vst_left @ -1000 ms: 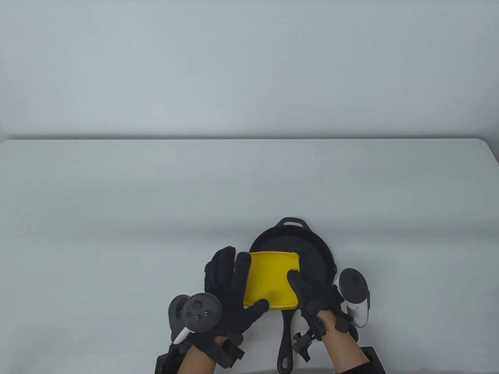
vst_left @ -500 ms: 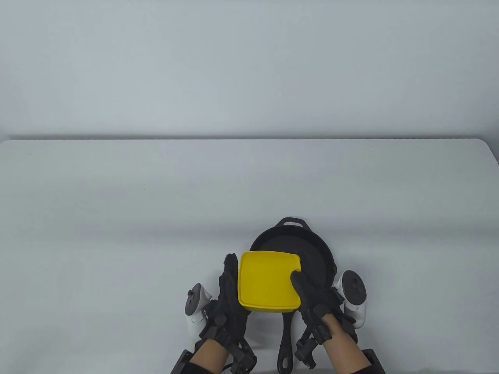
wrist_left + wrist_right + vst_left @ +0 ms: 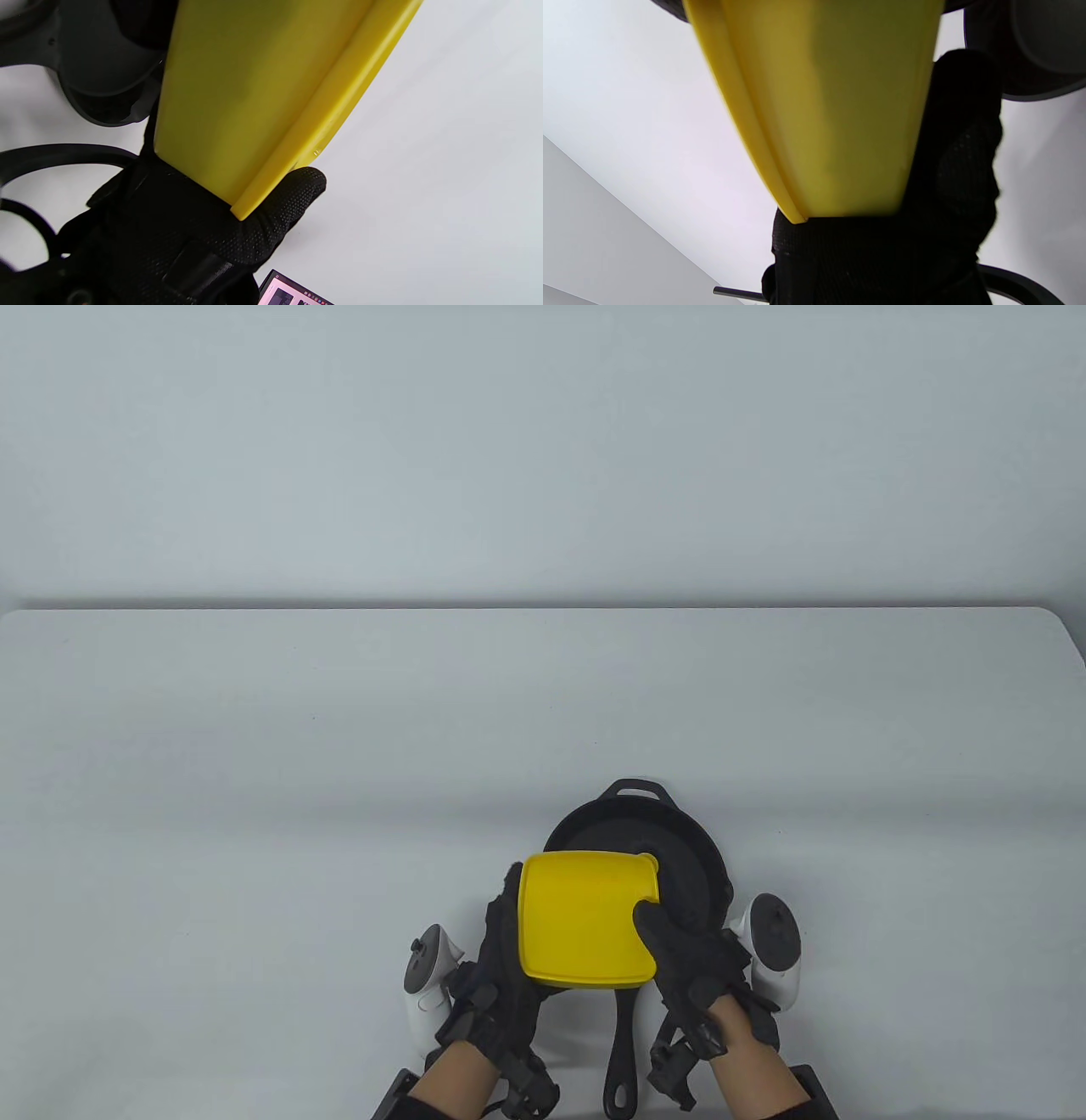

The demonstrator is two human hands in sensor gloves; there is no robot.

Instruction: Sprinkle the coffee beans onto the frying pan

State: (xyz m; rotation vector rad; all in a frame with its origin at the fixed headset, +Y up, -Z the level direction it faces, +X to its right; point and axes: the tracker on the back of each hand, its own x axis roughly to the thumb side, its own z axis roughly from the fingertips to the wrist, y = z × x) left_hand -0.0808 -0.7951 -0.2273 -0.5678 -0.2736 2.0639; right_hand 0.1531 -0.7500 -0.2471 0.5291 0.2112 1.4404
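Observation:
A yellow square container (image 3: pixel 585 920) is held above the near left part of a black cast-iron frying pan (image 3: pixel 691 848) on the white table. My left hand (image 3: pixel 502 937) grips the container's left side. My right hand (image 3: pixel 679 942) grips its right side, thumb on top. The left wrist view shows the container's yellow wall and rim (image 3: pixel 237 84) against my gloved fingers (image 3: pixel 271 220). The right wrist view shows the container (image 3: pixel 831 106) resting in my right hand (image 3: pixel 950 169). No coffee beans are visible; the container's inside is hidden.
The pan's long handle (image 3: pixel 624 1060) points toward the table's front edge between my wrists. Its small helper handle (image 3: pixel 632 789) points away. A screen corner (image 3: pixel 292 294) shows at the bottom of the left wrist view. The white table (image 3: pixel 254 772) stretches left, right and back.
My left hand has turned from flat and spread beside the container to gripping its left side. The container has shifted slightly and shows more of its top face.

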